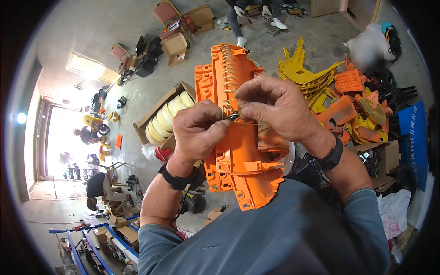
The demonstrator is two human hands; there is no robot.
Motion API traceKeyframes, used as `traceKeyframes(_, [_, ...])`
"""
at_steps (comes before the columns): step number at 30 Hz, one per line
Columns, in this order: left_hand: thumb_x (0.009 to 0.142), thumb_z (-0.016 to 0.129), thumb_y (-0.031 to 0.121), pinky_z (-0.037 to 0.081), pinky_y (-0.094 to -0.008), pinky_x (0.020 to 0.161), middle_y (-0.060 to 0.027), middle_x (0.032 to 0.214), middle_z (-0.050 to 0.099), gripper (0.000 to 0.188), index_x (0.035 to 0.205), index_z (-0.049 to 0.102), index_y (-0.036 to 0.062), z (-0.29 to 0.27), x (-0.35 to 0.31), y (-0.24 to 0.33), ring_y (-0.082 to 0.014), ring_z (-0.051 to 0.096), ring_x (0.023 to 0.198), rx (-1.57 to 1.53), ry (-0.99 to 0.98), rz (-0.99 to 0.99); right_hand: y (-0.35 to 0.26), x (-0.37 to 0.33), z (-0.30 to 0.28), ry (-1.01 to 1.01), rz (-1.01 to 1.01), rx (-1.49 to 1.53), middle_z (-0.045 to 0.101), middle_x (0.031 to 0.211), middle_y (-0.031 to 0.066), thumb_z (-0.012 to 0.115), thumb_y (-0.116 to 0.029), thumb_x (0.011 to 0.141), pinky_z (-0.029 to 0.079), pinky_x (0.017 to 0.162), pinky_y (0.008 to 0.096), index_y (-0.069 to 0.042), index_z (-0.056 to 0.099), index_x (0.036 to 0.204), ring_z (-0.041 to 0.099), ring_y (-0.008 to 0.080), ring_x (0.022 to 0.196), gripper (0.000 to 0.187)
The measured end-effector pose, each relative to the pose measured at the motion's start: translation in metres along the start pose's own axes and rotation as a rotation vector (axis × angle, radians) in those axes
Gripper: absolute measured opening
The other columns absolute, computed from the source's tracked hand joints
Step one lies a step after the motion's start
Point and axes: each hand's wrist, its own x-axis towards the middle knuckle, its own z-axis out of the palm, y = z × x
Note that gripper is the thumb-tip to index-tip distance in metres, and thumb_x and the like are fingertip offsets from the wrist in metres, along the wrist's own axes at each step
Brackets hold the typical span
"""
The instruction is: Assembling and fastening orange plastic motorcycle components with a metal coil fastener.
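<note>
A long orange plastic housing (pixel 243 146), with slots and clips along its sides, lies in front of my body. Along its upper part runs a tan coiled cable (pixel 228 68), whose lower end reaches my fingers. My left hand (pixel 199 130) is closed, thumb and forefinger pinching the cable end beside a small black piece (pixel 234 116). From the other side, my right hand (pixel 277 107) pinches at the same spot with curled fingers. A thin strand shows just below its fingertips. The exact grip on the black piece is partly hidden by the fingers.
Left of the housing stands a cardboard box (pixel 182 88) of cream-coloured rings. Yellow curved plastic parts (pixel 305 73) and a heap of orange parts (pixel 339 112) lie at right. A gloved co-worker (pixel 252 11) sits opposite; another person (pixel 98 190) bends down at far left.
</note>
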Motion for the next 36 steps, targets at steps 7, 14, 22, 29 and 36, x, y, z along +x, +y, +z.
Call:
traceKeyframes(7, [0.072, 0.065, -0.007, 0.039, -0.0249, 0.053, -0.0023, 0.066, 0.057, 0.008, 0.073, 0.061, -0.0002, -0.001, 0.001, -0.001, -0.0093, 0.05, 0.058, 0.002, 0.016, -0.036, 0.013, -0.004, -0.004, -0.034, -0.033, 0.141, 0.067, 0.097, 0.0034, 0.067, 0.001, 0.085, 0.052, 0.081, 0.0227, 0.001, 0.067, 0.107, 0.062, 0.0086, 0.089, 0.022])
traceKeyframes(14, [0.072, 0.065, -0.007, 0.039, -0.0244, 0.055, -0.0031, 0.07, 0.058, 0.008, 0.076, 0.062, -0.0007, -0.001, -0.001, -0.002, -0.0095, 0.051, 0.06, -0.035, 0.007, -0.029, 0.014, 0.006, 0.005, -0.011, -0.102, 0.113, 0.065, 0.092, 0.0017, 0.064, -0.001, 0.088, 0.051, 0.075, 0.0225, 0.0, 0.067, 0.102, 0.061, 0.0081, 0.084, 0.014])
traceKeyframes(22, [0.074, 0.067, -0.005, 0.043, -0.0242, 0.057, -0.0058, 0.075, 0.062, 0.008, 0.081, 0.063, -0.0018, -0.005, -0.003, -0.005, -0.01, 0.055, 0.064, -0.091, 0.005, 0.056, -0.008, 0.019, 0.017, -0.18, -0.882, -0.708, 0.061, 0.079, 0.0085, 0.069, 0.001, 0.07, 0.047, 0.057, 0.032, -0.005, 0.064, 0.088, 0.061, 0.0252, 0.068, 0.02])
traceKeyframes(29, [0.076, 0.076, 0.005, 0.048, -0.0241, 0.063, -0.0046, 0.082, 0.067, 0.017, 0.087, 0.065, -0.0034, -0.007, -0.007, 0.007, -0.0077, 0.059, 0.073, -0.06, 0.029, 0.015, -0.022, 0.026, 0.031, -0.332, -0.922, -0.953, 0.051, 0.072, 0.0076, 0.064, -0.005, 0.069, 0.048, 0.056, 0.0358, -0.006, 0.059, 0.081, 0.057, 0.0244, 0.062, 0.013])
traceKeyframes(36, [0.076, 0.064, -0.01, 0.049, -0.023, 0.065, -0.0064, 0.085, 0.067, 0.013, 0.088, 0.065, -0.0042, -0.006, -0.005, 0.003, -0.0076, 0.06, 0.075, -0.087, 0.065, -0.085, -0.019, 0.054, 0.017, -0.326, -0.664, -0.668, 0.061, 0.075, 0.0107, 0.067, -0.004, 0.075, 0.05, 0.066, 0.0361, 0.0, 0.063, 0.083, 0.061, 0.0284, 0.07, 0.009])
